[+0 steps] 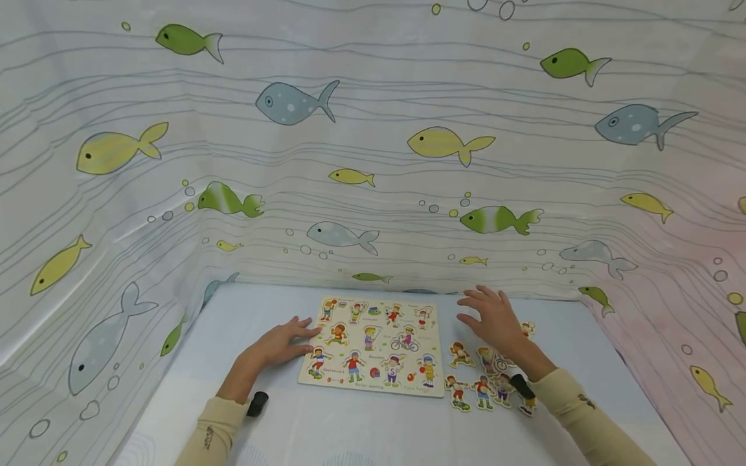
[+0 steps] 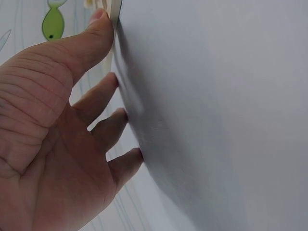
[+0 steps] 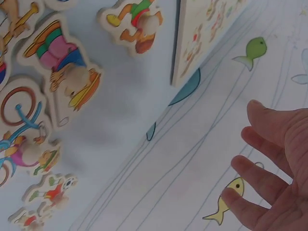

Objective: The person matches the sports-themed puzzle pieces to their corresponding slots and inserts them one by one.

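Puzzle board (image 1: 354,340): lies flat on pale table (image 1: 326,424).
Left hand (image 1: 284,342): fingers spread, thumb touching board's edge.
Right hand (image 1: 495,320): fingers spread, raised near loose sports-figure pieces (image 1: 484,392).

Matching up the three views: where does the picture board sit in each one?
Head: low centre, with the left hand at its left edge and the right hand beyond its right side; picture board.
Left wrist: only a sliver at the top, left of centre, by the thumb.
Right wrist: top, right of centre, slanted and cut off by the frame.
Shared landmark: the fish-print sheet.
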A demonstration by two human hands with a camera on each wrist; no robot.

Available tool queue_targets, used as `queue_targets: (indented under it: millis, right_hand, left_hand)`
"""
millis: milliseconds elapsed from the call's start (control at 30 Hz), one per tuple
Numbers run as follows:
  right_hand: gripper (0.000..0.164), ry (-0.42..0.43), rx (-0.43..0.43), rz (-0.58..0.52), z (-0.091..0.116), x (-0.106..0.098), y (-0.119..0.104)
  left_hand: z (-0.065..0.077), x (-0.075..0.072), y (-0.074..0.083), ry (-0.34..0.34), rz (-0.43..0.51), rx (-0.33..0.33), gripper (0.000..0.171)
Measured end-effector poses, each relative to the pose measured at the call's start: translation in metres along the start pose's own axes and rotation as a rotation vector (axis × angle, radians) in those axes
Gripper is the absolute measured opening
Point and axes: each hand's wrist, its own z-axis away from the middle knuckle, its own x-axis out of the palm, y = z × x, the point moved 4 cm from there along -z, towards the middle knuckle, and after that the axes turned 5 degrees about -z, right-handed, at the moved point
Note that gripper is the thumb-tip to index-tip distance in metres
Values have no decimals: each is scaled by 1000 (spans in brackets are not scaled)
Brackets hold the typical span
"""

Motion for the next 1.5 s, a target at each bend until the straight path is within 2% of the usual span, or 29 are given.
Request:
queue_targets:
  millis: [233,533,833,1267,1500]
  right_hand:
    - [32,-4,71,-23,7,-5,15]
    - [34,11,104,-15,17,-8,31]
    - [32,1,161,-32,27,-17,46]
    - [32,-24,187,-7,34,-17,66]
    - [31,-38,231,-8,39,-16,73]
  left_hand:
    - [1,-1,-1,-2,-3,-5,51]
    - [0,1,-2,13,9,16,51]
    - [0,0,-1,6,0,2,51]
    - [0,1,-4,1,3,1,51]
    - [0,0,-3,6,1,6,51]
